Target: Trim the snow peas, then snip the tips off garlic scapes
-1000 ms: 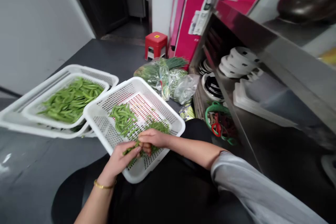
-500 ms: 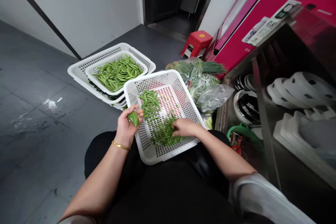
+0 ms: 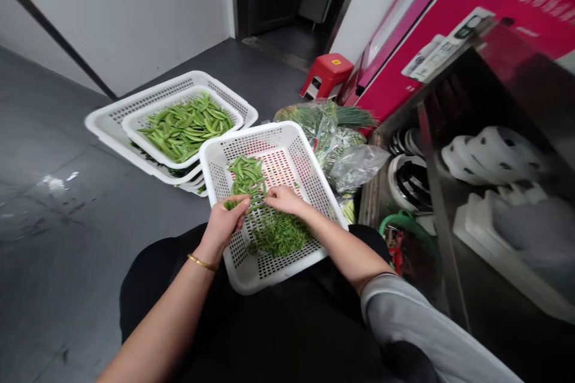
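My left hand [image 3: 226,222] is closed around green pea pods [image 3: 230,204], with thumb and fingertips pinched together over the white perforated basket [image 3: 335,210] in my lap. Close to its fingertips, my right hand [image 3: 284,199] is also pinched shut. What lies between the right fingertips is too small to make out. Below the hands, a heap of thin green trimmings [image 3: 283,236] covers the near part of the basket floor. A smaller pile of pea pods [image 3: 247,173] rests in its far left part.
Beyond on the left, a smaller basket full of pea pods [image 3: 191,125] sits in stacked white baskets [image 3: 105,116]. Bagged greens [image 3: 344,146] lie to the right, near a red stool [image 3: 327,75]. A metal shelf [image 3: 444,215] with dishware and a green basket [image 3: 404,221] flank my right side.
My right hand has left the trimmings heap and come up and left to meet my left hand. The left hand has turned from palm-up to a pinch. The view has shifted slightly.
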Motion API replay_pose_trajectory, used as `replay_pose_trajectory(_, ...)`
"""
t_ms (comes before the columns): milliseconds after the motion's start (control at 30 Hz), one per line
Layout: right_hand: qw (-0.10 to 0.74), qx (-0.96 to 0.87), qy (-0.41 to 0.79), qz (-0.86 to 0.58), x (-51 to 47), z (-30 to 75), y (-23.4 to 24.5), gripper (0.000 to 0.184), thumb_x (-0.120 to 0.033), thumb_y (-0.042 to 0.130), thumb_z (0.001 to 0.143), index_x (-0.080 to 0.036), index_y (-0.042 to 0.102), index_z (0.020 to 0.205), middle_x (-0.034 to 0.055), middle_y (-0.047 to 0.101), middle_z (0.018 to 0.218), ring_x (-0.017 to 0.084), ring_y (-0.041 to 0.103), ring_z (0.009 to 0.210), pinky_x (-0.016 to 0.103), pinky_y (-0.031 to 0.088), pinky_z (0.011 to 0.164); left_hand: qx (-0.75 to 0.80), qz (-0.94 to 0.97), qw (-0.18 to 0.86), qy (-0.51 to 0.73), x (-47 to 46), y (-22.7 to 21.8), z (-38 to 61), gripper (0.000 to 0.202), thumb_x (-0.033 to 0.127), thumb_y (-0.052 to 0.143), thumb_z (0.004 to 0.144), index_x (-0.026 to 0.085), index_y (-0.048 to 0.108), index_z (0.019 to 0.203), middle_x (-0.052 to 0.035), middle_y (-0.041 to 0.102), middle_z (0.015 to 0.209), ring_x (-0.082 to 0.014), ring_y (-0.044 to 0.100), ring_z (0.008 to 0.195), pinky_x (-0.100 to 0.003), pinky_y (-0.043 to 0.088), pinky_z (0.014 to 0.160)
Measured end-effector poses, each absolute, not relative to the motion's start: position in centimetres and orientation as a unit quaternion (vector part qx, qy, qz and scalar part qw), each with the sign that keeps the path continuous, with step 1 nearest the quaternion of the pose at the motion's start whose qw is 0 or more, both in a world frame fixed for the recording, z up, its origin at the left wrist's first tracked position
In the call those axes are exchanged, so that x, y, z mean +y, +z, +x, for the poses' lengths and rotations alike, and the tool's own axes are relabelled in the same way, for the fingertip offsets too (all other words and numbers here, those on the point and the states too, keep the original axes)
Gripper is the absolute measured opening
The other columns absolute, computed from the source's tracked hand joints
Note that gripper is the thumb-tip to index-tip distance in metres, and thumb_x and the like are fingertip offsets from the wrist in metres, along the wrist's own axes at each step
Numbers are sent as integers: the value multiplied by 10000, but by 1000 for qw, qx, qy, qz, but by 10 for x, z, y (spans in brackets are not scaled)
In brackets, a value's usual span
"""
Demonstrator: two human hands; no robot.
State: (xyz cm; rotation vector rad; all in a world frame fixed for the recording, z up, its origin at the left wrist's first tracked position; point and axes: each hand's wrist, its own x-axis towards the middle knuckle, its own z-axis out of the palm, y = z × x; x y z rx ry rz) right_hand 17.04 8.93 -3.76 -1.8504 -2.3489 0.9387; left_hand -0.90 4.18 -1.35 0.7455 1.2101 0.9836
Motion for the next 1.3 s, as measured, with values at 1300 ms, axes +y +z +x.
replay_pose_trajectory(1300,95,-830,221,-504,24,184,-1,289,-292,361,961,-176,598,844,35,630,786,148,563,728,241,377,691,443,350,656,500,27,-14,8,317,277,767,657,198,468,723,91,466,391,-65,389,313,-161,290,349)
